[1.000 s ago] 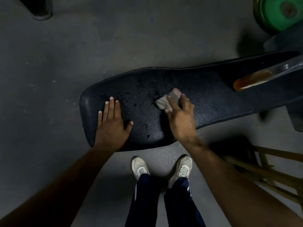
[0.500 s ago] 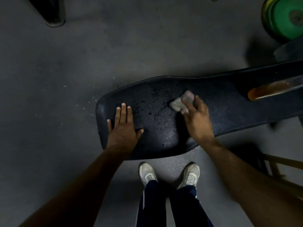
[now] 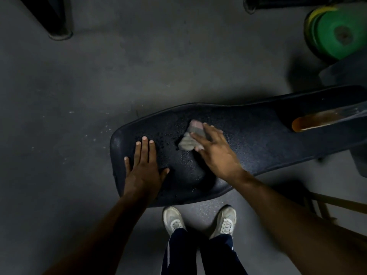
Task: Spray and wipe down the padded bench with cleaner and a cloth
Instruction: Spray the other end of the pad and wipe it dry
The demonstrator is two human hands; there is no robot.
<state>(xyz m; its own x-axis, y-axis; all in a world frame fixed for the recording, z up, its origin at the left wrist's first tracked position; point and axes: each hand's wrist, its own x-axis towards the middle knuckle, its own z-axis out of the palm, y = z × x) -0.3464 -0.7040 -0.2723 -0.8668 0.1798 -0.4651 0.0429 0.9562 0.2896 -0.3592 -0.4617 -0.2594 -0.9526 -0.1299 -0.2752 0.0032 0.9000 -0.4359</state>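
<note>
A dark padded bench (image 3: 258, 139) runs from centre to the right edge, its near end speckled with wet droplets. My left hand (image 3: 144, 167) lies flat on the bench's left end, fingers straight. My right hand (image 3: 214, 149) presses a small grey folded cloth (image 3: 189, 138) onto the pad with fingers spread over it. A bottle of amber liquid (image 3: 317, 121) lies on its side on the bench at the right; its head is hidden at the frame edge.
Grey concrete floor (image 3: 139, 66) surrounds the bench. Green and yellow weight plates (image 3: 337, 30) stand at the top right. A dark post base (image 3: 59, 34) is at the top left. Wooden bars (image 3: 337, 203) lie at the lower right. My shoes (image 3: 172, 219) stand close below the bench.
My right hand has slid the cloth leftward across the pad toward my left hand. The view has shifted, so the bench sits further right in frame. My left hand stays flat.
</note>
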